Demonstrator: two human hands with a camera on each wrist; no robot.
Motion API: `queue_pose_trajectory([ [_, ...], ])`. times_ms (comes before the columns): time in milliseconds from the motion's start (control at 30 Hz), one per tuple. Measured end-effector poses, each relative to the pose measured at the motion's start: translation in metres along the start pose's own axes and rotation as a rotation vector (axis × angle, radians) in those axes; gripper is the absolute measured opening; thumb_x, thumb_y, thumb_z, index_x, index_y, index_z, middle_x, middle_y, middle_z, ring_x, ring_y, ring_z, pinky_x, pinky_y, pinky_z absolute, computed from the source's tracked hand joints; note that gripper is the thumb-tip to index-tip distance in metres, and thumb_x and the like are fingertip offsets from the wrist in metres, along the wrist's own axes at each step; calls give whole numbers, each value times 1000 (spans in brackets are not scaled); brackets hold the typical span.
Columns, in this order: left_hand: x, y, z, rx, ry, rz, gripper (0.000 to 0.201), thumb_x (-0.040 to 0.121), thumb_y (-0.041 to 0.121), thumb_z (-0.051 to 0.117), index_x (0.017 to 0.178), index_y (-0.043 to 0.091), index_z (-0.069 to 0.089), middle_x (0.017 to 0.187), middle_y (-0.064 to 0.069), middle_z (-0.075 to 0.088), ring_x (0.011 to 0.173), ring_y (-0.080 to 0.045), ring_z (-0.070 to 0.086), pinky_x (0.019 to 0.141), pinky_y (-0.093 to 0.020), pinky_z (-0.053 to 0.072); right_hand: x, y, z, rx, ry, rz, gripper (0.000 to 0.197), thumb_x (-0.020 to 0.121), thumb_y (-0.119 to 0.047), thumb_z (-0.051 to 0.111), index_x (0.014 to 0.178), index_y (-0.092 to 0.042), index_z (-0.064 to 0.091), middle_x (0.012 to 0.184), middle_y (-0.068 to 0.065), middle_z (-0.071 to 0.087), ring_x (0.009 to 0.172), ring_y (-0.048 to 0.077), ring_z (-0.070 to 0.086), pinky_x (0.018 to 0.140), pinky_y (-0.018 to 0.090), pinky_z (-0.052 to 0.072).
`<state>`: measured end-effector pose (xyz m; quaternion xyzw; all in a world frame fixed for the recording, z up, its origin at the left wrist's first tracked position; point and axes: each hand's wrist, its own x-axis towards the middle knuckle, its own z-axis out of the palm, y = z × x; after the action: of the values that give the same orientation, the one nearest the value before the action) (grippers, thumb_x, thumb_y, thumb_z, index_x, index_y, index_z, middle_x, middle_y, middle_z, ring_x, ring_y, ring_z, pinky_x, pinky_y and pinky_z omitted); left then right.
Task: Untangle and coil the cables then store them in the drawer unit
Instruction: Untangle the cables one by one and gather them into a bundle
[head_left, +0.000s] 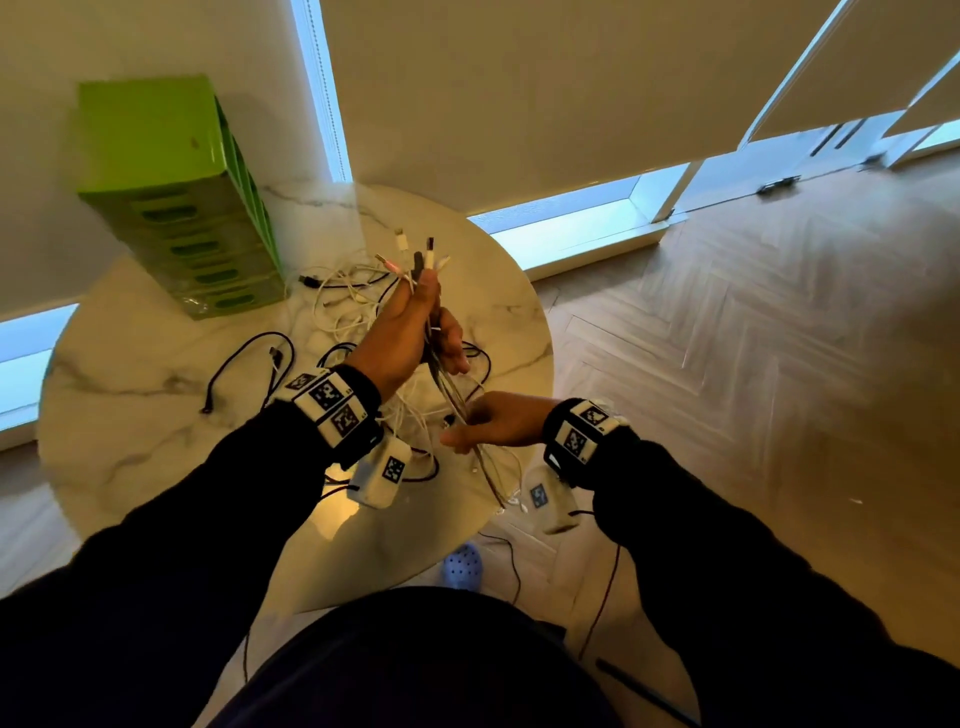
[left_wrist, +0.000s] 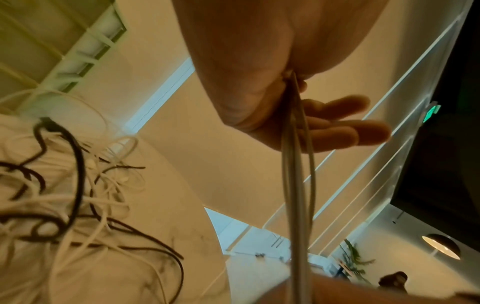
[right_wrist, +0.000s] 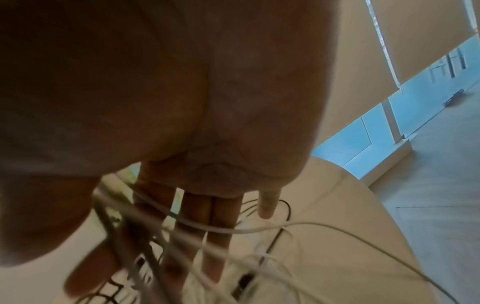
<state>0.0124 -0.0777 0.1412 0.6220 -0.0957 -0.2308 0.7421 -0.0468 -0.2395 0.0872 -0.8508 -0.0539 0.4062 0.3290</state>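
Note:
My left hand (head_left: 415, 322) is raised above the table and grips a bundle of white and dark cables (head_left: 444, 379). Several connector ends (head_left: 415, 254) stick up past its thumb. In the left wrist view the bundle (left_wrist: 298, 185) hangs straight down from the left hand (left_wrist: 259, 92). Lower down, my right hand (head_left: 488, 423) holds the same bundle between thumb and fingers. Blurred cables (right_wrist: 233, 230) cross its fingers (right_wrist: 221, 226) in the right wrist view. A tangle of black and white cables (head_left: 343, 296) lies on the table. The green drawer unit (head_left: 182, 208) stands at the back left.
The round marble table (head_left: 130, 415) stands against a wall and low windows. A loose black cable (head_left: 244, 358) lies left of my hands. Cable tails hang over the table's near edge to the wooden floor (head_left: 727, 364). A blue shoe (head_left: 462, 566) shows below.

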Motion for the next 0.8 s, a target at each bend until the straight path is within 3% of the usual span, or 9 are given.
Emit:
queue_pose_trajectory([
  [67,2,3,-18,-11,-22,-5,31,108,45,30,93,19,39,57,0,40,45,-18,46,54,-33,50,5,12,3,4,-60,42,47,97,-51,56,80,-12,75,92,2,76,80,5,64,93,25,45],
  [133,2,5,-36,-101,-57,-60,32,108,43,33,87,20,39,61,3,31,48,-13,31,61,-33,49,5,24,-6,6,-41,147,41,99,-40,57,74,-9,68,83,12,74,71,13,63,86,30,48],
  [200,-1,4,-49,-167,-95,-115,25,107,37,38,88,21,41,68,4,29,57,-12,27,71,-34,47,6,39,-25,-96,145,253,35,99,-35,53,78,-10,63,82,14,70,77,26,67,77,31,49],
  [300,-4,2,-56,-223,-69,-64,7,100,23,50,99,24,43,75,3,32,62,-11,35,83,-33,49,9,50,-49,-342,512,315,31,97,-39,45,76,-20,56,103,17,68,98,38,63,80,36,47],
  [367,-4,8,-57,-271,20,12,18,96,12,52,101,27,43,77,3,37,62,-10,41,83,-31,50,10,46,-51,-369,578,267,30,96,-40,46,72,-23,46,99,16,66,93,39,61,75,37,46],
  [500,5,26,-55,-378,255,116,25,102,8,50,97,31,40,80,7,39,63,-7,40,71,-24,44,23,21,-15,-492,367,114,31,93,-48,36,80,-23,50,90,11,62,85,35,64,73,39,53],
  [633,21,28,-41,-380,490,104,23,102,17,55,96,30,38,77,9,36,60,-5,33,61,-21,31,48,-16,43,-648,98,22,35,98,-40,43,97,-11,63,97,9,63,91,29,63,69,34,44],
  [733,22,15,-36,-226,460,58,26,102,24,56,109,30,31,82,11,38,64,-3,39,60,-19,34,53,-31,63,-649,-72,-83,34,99,-41,55,101,-7,59,95,12,60,88,31,59,69,35,41],
  [800,18,8,-39,-83,423,20,29,103,23,54,113,27,27,88,10,39,71,-3,43,70,-20,39,57,-25,60,-511,-186,-134,43,93,-49,64,98,-8,53,89,9,57,81,29,54,73,38,45],
])
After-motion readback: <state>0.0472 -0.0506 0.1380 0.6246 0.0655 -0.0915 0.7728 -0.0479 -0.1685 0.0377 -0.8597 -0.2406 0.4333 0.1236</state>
